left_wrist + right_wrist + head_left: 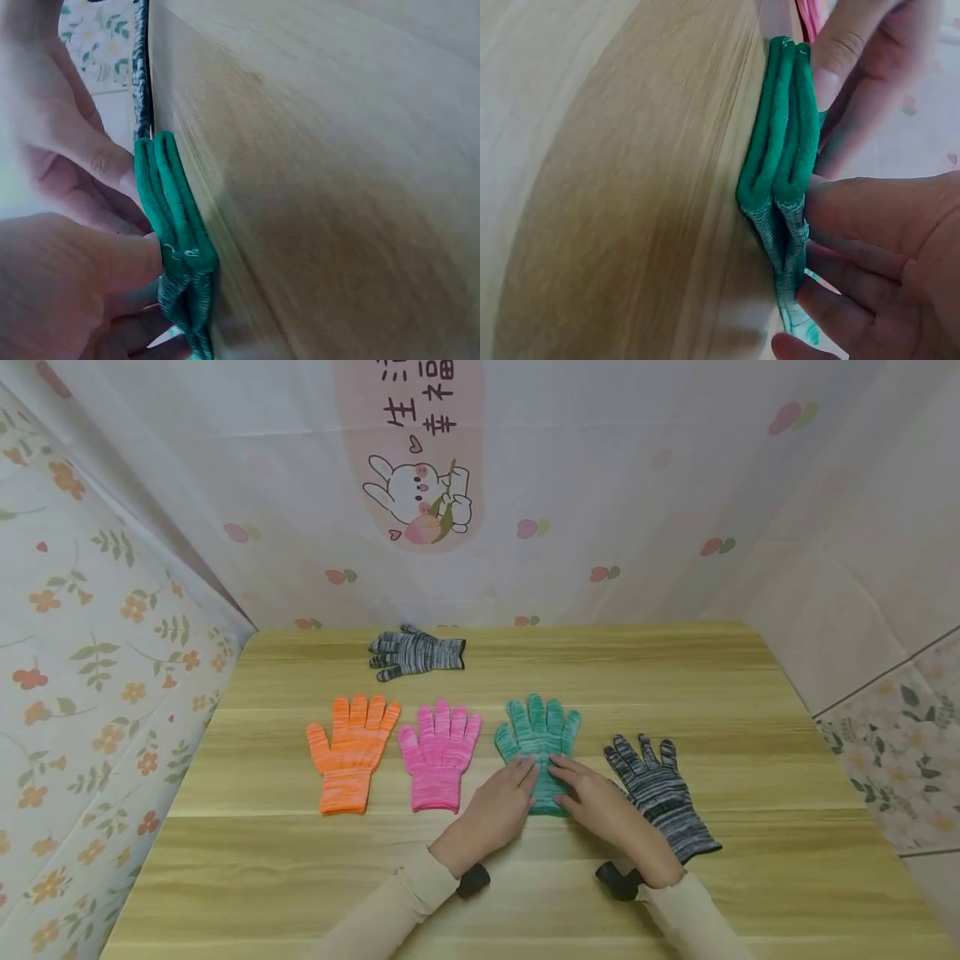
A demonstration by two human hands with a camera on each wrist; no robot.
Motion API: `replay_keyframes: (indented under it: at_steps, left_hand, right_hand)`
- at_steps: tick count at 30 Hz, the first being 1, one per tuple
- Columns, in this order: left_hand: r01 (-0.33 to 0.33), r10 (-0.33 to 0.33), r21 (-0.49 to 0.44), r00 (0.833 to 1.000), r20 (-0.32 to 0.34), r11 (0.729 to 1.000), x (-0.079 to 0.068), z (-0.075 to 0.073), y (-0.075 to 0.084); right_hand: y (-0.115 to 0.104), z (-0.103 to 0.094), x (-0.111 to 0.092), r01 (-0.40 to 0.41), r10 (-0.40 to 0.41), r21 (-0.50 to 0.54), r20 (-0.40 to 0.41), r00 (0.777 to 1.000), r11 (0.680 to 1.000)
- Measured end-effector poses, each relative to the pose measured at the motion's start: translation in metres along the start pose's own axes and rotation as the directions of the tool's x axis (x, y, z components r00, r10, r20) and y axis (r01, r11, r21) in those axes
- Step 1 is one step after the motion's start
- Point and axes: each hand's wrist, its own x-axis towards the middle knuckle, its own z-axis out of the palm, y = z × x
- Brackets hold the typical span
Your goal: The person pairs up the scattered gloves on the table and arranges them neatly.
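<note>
A green knitted glove (537,735) lies flat, its fingers pointing away from me and its cuff towards me. My left hand (501,800) rests on its left side, fingers laid over the palm area. Opposite it, my right hand (602,802) touches the right side with fingers extended. In the left wrist view the green cuff (176,202) shows two folded layers, one on the other, with my left thumb against the edge. The right wrist view shows the same doubled cuff (780,135), both thumbs touching it.
Left of the green glove lie a pink glove (441,756) and an orange glove (354,756). A grey-black glove (663,797) lies tilted beside my right forearm. Another grey-black glove (417,653) lies sideways near the back of the wooden table (247,877). Patterned cloth (600,510) hangs behind.
</note>
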Motion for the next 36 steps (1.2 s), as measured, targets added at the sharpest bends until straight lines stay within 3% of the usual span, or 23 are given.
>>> replay_keyframes:
  at_steps: [7,14,21,29,36]
  left_hand:
    - [0.044,-0.043,-0.040,0.999,0.021,0.998,0.001,0.007,0.000]
    - [0.074,-0.075,-0.125,0.997,-0.003,0.989,0.010,0.012,-0.010]
    - [0.040,-0.039,-0.197,0.999,0.010,0.980,0.020,0.014,-0.024]
    - [0.024,-0.020,-0.228,1.000,0.021,0.973,0.027,0.012,-0.027]
    - [0.010,-0.007,-0.251,1.000,0.013,0.968,0.024,0.009,-0.025]
  right_hand:
    - [0.006,0.003,-0.003,0.042,-0.042,-0.023,-0.011,0.999,0.999]
    - [0.004,0.003,-0.001,0.002,-0.001,-0.068,0.015,1.000,0.998]
    - [-0.002,0.003,0.002,-0.018,0.021,-0.121,0.025,0.999,0.992]
    - [-0.005,0.001,0.006,-0.016,0.021,-0.159,0.026,0.999,0.987]
    - [0.005,0.003,0.006,0.007,-0.005,-0.081,0.019,1.000,0.997]
